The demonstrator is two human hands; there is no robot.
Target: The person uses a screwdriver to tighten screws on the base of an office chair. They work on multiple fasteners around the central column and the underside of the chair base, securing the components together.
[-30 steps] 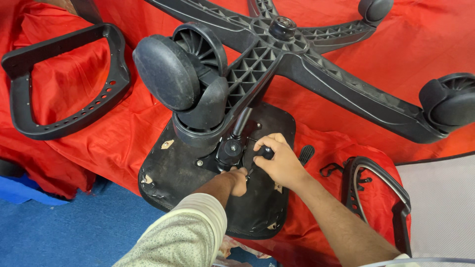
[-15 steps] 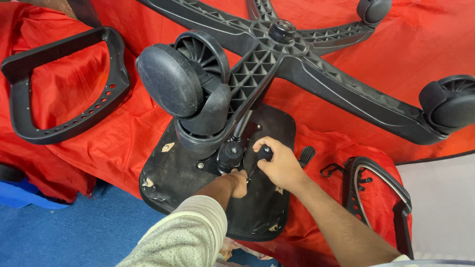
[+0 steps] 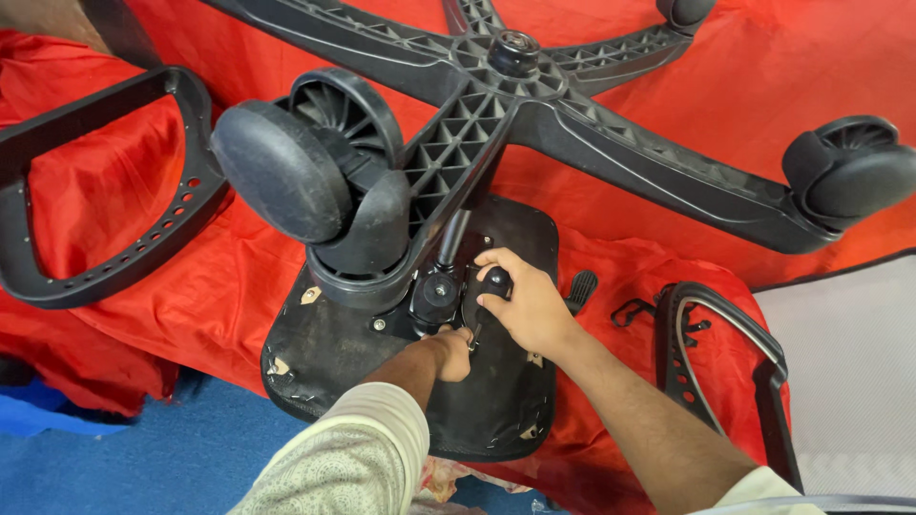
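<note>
An upturned black office-chair seat lies on a red cloth. Its black star base with castor wheels sticks up toward me. My right hand grips a black knobbed handle beside the seat mechanism. My left hand is closed just below it, pinching a small part under the mechanism; what it holds is hidden.
A black armrest loop lies at the left on the cloth. Another black armrest lies at the right beside a grey mesh chair back. Blue floor shows at the bottom left. A second castor is at the right.
The view has shifted slightly. Both hands stay at the mechanism with hardly any movement.
</note>
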